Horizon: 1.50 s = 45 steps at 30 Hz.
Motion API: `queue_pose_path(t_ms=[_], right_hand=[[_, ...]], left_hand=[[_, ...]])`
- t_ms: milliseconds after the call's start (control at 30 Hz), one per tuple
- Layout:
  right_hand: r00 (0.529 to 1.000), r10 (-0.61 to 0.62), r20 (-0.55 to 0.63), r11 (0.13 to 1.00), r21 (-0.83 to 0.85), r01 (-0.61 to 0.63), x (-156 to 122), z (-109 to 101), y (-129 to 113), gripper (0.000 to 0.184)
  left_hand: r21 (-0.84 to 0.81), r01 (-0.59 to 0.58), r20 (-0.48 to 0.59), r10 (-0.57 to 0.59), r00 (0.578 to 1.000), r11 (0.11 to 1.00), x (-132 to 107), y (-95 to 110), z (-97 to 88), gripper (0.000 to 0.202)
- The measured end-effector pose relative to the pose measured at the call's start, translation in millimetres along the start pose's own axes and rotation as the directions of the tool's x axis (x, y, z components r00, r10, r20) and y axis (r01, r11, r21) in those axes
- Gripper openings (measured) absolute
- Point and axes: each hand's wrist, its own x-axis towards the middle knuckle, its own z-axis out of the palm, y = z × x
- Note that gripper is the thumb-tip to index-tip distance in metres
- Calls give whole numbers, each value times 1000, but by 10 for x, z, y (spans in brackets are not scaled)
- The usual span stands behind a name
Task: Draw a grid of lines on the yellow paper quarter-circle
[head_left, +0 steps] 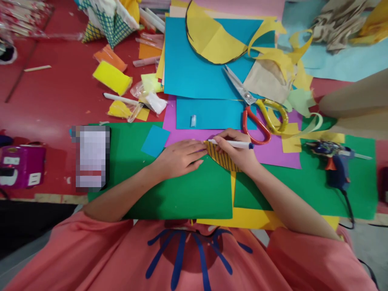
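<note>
A yellow paper piece with dark stripes (223, 158) lies on the green sheet (182, 198). My right hand (238, 151) is closed around a white marker (239, 144), whose blue end points right and whose tip is at the striped piece's left end. My left hand (183, 157) lies flat with its fingers stretched out, the fingertips at the left end of that piece. A small clear cap (193, 121) rests on the blue sheet above. Just beyond my right hand lie scissors with one red and one yellow handle (249, 97), blades apart.
A yellow half-round cutout (212, 36) and yellow paper scraps (280, 56) lie at the back. On the right is a blue glue gun (338, 167) with its cord. A blurred-out phone-like object (92, 157) lies left. Yellow foam packs (112, 76) sit back left.
</note>
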Motion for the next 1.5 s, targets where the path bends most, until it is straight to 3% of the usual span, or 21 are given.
queue_pose_path(t_ms=[233, 1500], right_hand=[[1000, -11, 14, 1000, 3, 11, 14, 9, -13, 20], [999, 33, 33, 999, 6, -33, 11, -7, -22, 23]], left_hand=[[6, 51, 9, -51, 999, 999, 20, -19, -39, 29], [-3, 59, -11, -59, 998, 998, 25, -11, -47, 28]])
